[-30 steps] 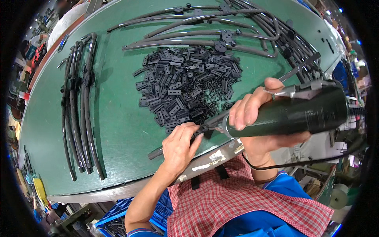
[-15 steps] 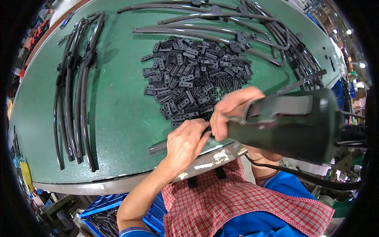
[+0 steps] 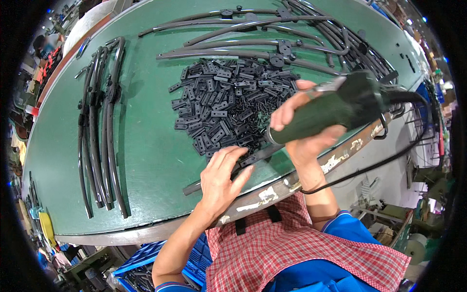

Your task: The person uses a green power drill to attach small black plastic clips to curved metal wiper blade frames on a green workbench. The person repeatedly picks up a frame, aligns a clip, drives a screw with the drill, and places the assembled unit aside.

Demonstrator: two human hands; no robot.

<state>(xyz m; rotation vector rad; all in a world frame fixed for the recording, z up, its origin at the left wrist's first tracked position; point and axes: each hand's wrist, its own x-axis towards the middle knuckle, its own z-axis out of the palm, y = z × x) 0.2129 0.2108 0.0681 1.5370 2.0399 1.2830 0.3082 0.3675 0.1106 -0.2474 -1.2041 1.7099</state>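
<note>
My left hand (image 3: 221, 181) lies over a dark metal tube (image 3: 192, 188) near the table's front edge, thumb on the near side and fingers on the far side. Just right of its fingertips, a small black block (image 3: 250, 159) sits against the tube. My right hand (image 3: 311, 144) is wrapped around a dark green corded power tool (image 3: 316, 117), apparently a power screwdriver. Its front end points left, over the tube's right part, and I cannot tell whether it touches. Beyond both hands is a heap of black two-hole plastic blocks (image 3: 214, 104) with loose dark screws (image 3: 255, 109).
Bent black tube frames (image 3: 104, 131) lie at the left of the green table (image 3: 151, 160); more tube frames (image 3: 224, 51) cover the back and right. The tool's black cable (image 3: 374, 170) loops past the metal table edge (image 3: 267, 194). A blue crate (image 3: 141, 255) stands below.
The power tool in my right hand has moved away from me and its rear end has swung farther back. My left fingers have drawn slightly left, uncovering the block on the tube.
</note>
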